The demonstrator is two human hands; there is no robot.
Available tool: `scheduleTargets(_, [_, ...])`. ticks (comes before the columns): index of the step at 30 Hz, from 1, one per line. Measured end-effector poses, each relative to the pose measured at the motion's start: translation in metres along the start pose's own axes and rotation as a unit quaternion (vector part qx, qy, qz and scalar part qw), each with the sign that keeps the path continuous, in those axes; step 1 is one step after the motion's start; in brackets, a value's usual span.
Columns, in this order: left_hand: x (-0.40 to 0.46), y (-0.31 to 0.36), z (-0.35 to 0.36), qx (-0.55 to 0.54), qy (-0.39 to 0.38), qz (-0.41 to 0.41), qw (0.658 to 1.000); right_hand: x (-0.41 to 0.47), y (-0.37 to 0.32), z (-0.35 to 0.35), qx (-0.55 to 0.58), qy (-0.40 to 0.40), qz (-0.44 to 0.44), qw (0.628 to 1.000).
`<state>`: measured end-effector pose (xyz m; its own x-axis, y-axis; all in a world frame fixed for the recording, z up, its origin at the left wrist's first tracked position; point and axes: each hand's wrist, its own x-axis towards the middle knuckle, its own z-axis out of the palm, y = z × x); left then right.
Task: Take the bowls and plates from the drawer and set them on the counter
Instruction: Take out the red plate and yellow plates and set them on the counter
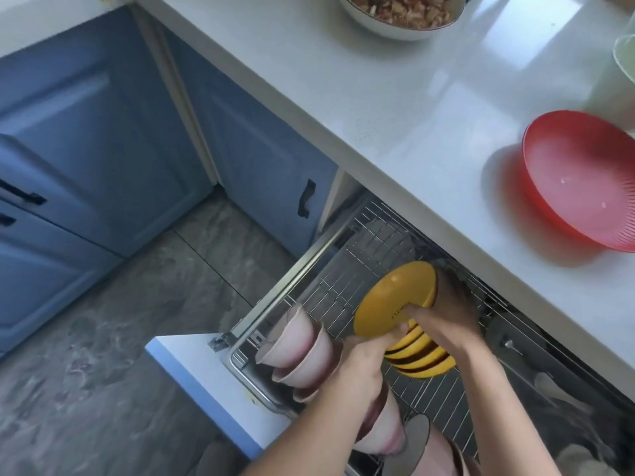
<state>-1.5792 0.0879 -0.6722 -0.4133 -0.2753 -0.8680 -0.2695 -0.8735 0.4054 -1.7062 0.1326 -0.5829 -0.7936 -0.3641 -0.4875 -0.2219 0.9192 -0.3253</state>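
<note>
1. Cabinet doors (86,139): blue, matte, panelled, with dark bar handles; far left, above a grey marbled tile floor (103,338).
2. Drawer (237,324): pulled out under the surface, blue front panel with a pale top edge, metal side rail, chrome wire rack (347,269) in a fine grid lining the inside.
3. Pink bowls (295,352): glossy, rounded, pale pink with darker rims, nested on their sides in a row at the drawer's front left; more of them lie lower, partly hidden by the left forearm.
4. Left hand (364,362): fingers curled, fingertips pressed against the near edge of the yellow stack, above the pink bowls.
5. Yellow bowls (398,304): smooth, shallow, round, mustard-yellow with dark interiors, stacked and tipped on edge in the middle of the drawer, over the wire rack; small dark lettering on the outermost base. The stack is gripped between the two hands.
6. Right hand (446,314): wrapped around the far side of the yellow stack, thumb lying across the outermost base.
7. Surface (395,108): white, speckled, glossy with window reflections.
8. White bowl (402,15): on the surface at top, filled with chopped brown food.
9. Red colander (584,180): plastic, round, finely ribbed, on the surface at right.
</note>
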Motion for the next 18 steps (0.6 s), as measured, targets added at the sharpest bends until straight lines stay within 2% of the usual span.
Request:
scheduleTargets(2, [-0.006,0.004,0.002,0.028,-0.011,0.016,0.999,-0.003,0.006,0.003,0.003,0.007,-0.002,1.000])
scheduleTargets(5, [-0.015,0.009,0.001,0.058,0.012,0.072,0.996,-0.012,0.007,0.006,0.014,0.033,-0.018,0.999])
scheduleTargets(10, [-0.028,0.016,-0.010,0.087,0.002,0.152,0.985,-0.033,-0.005,0.008,0.080,0.074,-0.021,0.994])
scheduleTargets(15, [-0.057,0.029,-0.027,0.114,-0.034,0.207,0.971,-0.068,-0.016,0.008,0.176,0.099,-0.029,0.979])
scheduleTargets(18, [-0.083,0.042,-0.041,0.138,-0.023,0.224,0.965,-0.096,-0.027,0.008,0.266,0.098,-0.030,0.958])
